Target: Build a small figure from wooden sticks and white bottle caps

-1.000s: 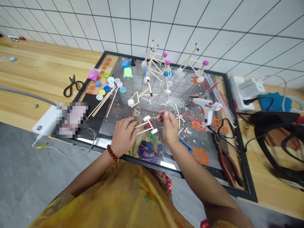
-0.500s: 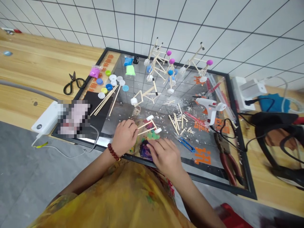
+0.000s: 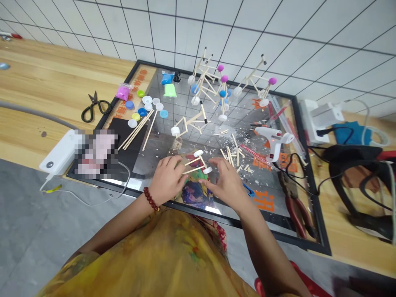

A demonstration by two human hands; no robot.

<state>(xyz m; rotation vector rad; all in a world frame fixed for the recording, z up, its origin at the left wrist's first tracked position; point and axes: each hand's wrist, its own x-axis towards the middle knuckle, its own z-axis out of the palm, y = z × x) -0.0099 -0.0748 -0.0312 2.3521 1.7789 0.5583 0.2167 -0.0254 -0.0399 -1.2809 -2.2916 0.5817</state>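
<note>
My left hand [image 3: 168,175], with a red bead bracelet at its wrist, pinches the ends of a small stick frame [image 3: 201,161] that has two white wheels. My right hand [image 3: 225,177] is just right of the wheels, thumb and fingers apart, holding nothing. Below the frame lies a paint-stained sheet [image 3: 195,193]. Another stick model [image 3: 192,121] with a white wheel stands farther back on the framed glass board [image 3: 167,144]. Several cut sticks [image 3: 230,156] lie to the right of my right hand.
Finished stick models [image 3: 206,80] stand at the back. A glue gun [image 3: 274,142] and pliers [image 3: 295,210] are at right. Coloured caps [image 3: 142,112], long sticks [image 3: 136,132], scissors [image 3: 95,107] and a white power bank [image 3: 63,152] are at left. Blue snips [image 3: 248,189] lie partly behind my right hand.
My right hand has moved up and right to beside the wheels, its fingers spreading. My left hand and the wheeled frame have shifted slightly right.
</note>
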